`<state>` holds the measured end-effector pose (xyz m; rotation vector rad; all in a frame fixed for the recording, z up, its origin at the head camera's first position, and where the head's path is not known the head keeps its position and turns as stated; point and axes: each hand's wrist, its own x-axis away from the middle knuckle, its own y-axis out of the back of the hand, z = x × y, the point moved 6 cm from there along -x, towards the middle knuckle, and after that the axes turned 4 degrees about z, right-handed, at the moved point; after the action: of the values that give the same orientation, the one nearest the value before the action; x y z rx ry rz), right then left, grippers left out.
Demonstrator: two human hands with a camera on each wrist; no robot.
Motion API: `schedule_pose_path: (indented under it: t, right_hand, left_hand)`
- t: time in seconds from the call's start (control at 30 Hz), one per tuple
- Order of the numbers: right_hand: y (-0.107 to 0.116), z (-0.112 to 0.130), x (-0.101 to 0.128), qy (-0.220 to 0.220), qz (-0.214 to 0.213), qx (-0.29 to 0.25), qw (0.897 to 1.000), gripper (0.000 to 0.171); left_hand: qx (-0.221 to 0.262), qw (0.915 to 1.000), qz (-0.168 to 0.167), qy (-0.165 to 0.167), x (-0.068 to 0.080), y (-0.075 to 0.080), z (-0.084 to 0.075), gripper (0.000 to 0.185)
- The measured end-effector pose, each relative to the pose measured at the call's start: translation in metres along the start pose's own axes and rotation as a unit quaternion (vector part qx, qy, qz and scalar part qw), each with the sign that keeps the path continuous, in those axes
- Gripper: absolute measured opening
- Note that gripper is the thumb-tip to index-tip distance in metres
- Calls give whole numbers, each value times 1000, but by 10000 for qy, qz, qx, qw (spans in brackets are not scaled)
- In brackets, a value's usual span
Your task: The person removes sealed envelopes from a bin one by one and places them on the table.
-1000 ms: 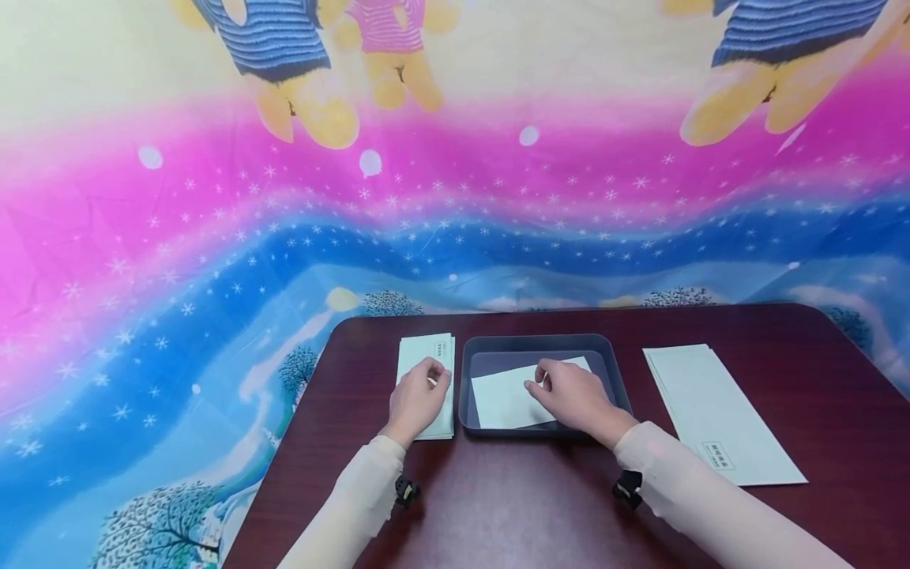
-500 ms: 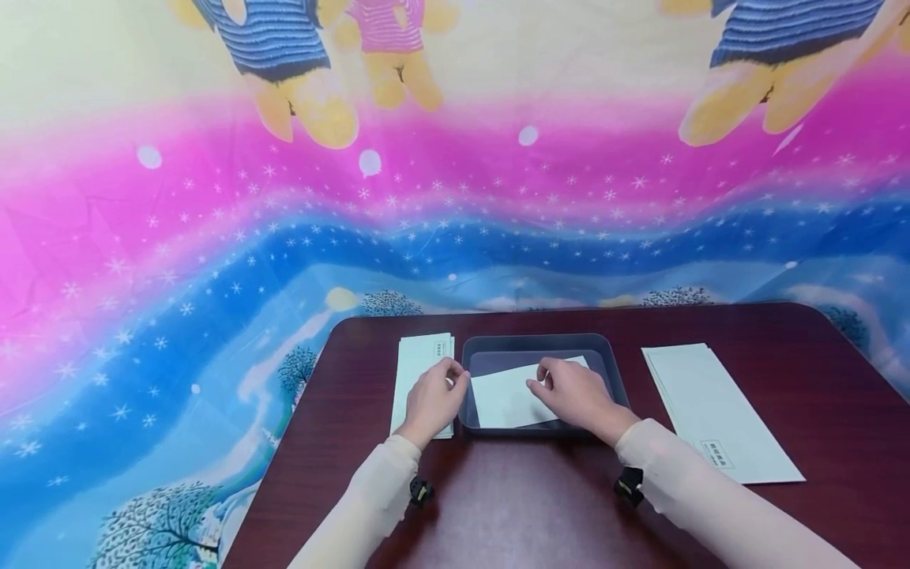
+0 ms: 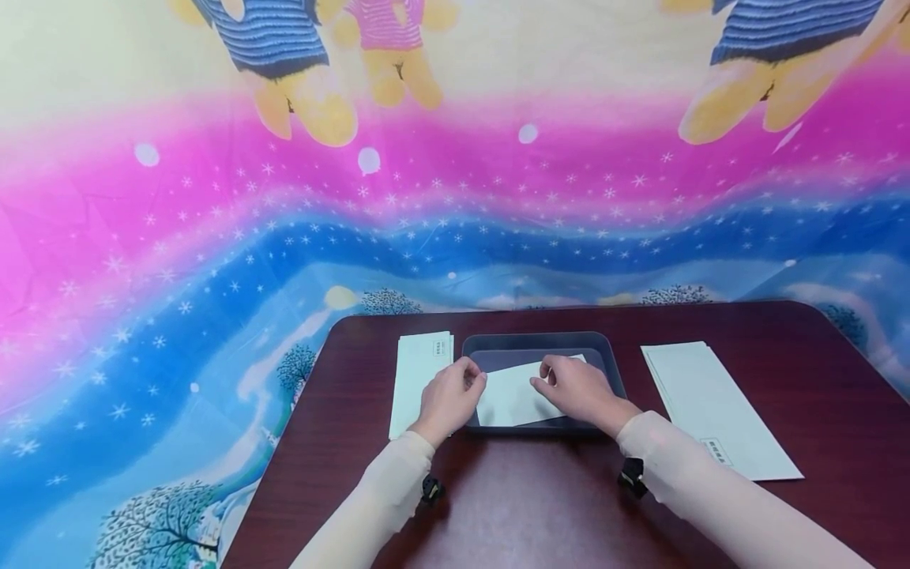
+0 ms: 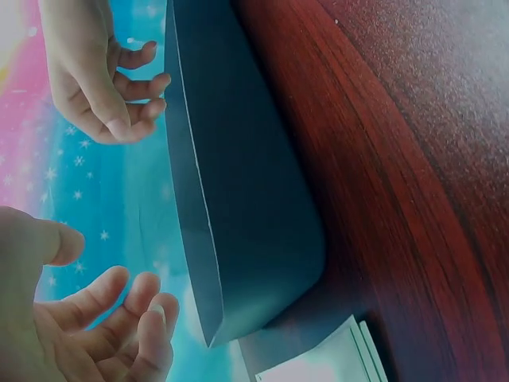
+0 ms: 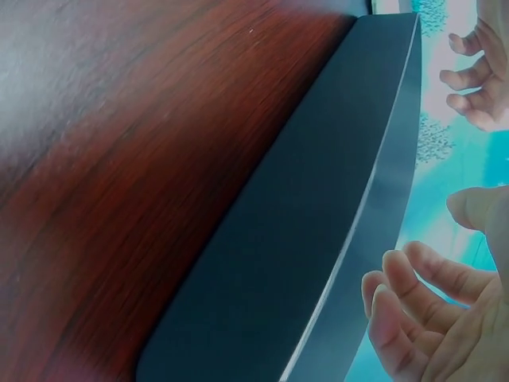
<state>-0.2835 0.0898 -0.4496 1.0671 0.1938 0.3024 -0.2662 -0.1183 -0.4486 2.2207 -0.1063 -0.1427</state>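
Observation:
In the head view a dark grey shallow tray [image 3: 536, 341] stands mid-table, a pale green paper piece [image 3: 513, 395], like an envelope, lying askew in it. My left hand [image 3: 449, 399] hovers over the tray's left end. Over its right part is my right hand [image 3: 579, 391]. Fingers of both hands are loosely bent, with gaps between thumb and fingers. Nothing shows in the left hand [image 4: 103, 330] in the left wrist view, nor in the right hand [image 5: 437, 314] in the right wrist view. Both appear above the tray rim.
Pale green envelopes [image 3: 415, 379] lie stacked left of the tray, partly behind the left hand. Another stack of larger-looking envelopes [image 3: 718, 411] with a small printed box lies to the right. The dark red wooden table [image 3: 526, 506] ends at a patterned cloth backdrop [image 3: 455, 158].
My left hand has moved right, from above the left envelope stack to the tray's left end. The right hand has barely moved. Paper and stacks stay in place.

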Motion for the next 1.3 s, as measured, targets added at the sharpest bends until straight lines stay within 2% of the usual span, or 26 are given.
schedule_pose_path:
  t: [0.37, 0.87, 1.03, 1.3]
  right_hand:
    - [-3, -10, -10, 30, 223, 175, 9996, 24]
    - [-12, -12, -23, 326, 983, 104, 9946, 31]
    - [-11, -12, -27, 473, 1065, 158, 9931, 33]
    - [-11, -19, -30, 465, 1302, 334, 9898, 48]
  left_hand:
    - [-154, 9997, 167, -82, -3, -7, -7, 19]
    - [-386, 9988, 255, -161, -12, -17, -14, 17]
    - [-478, 9983, 265, -181, -15, -20, -18, 17]
    - [-503, 9978, 420, -111, -18, -26, -21, 17]
